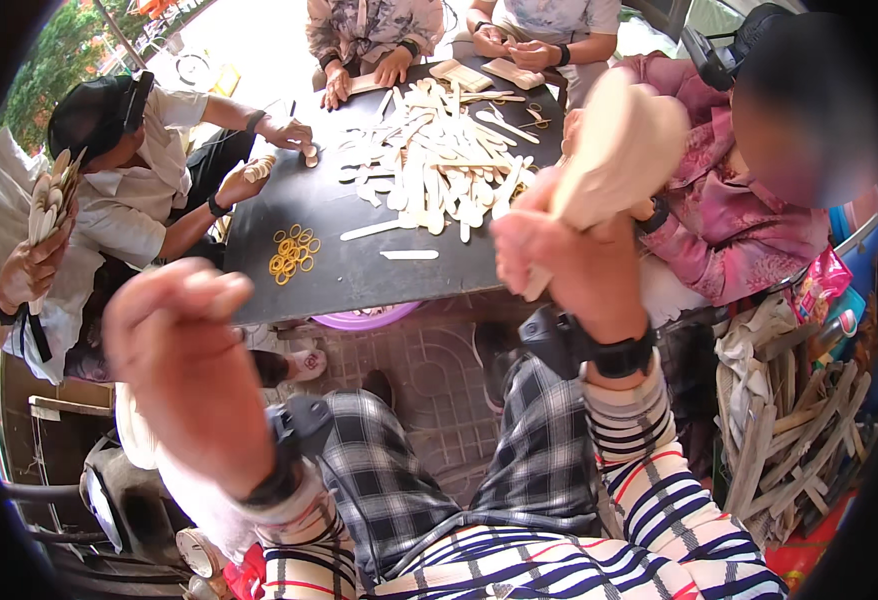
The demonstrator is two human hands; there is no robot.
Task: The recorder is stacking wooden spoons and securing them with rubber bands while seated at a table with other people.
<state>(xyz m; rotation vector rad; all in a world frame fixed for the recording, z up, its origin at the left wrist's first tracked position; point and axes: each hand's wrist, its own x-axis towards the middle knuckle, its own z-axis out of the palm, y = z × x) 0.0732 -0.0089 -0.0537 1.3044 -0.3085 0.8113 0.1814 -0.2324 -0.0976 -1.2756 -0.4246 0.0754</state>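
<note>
In my right hand (584,250) is a bundle of pale wooden spoons (624,150), rounded ends stacked together and pointing up. The hand closes round their lower part; motion blurs both. My left hand (179,340) is raised at the left, apart from the bundle, its fingers curled in and smeared by motion. Whatever it may hold is hidden. Beyond it, yellow rubber bands (294,253) lie in a small heap on the dark table (299,285). A large loose pile of wooden spoons and sticks (449,150) covers the table's middle, with a single wooden piece (409,255) nearer me.
Co-workers sit round the table; one at the left holds a wooden bundle (54,200), another small wooden pieces (259,168). A person in a pink top (699,230) sits close on the right. A purple basin (369,318) is under the table; scrap wood (799,440) lies lower right.
</note>
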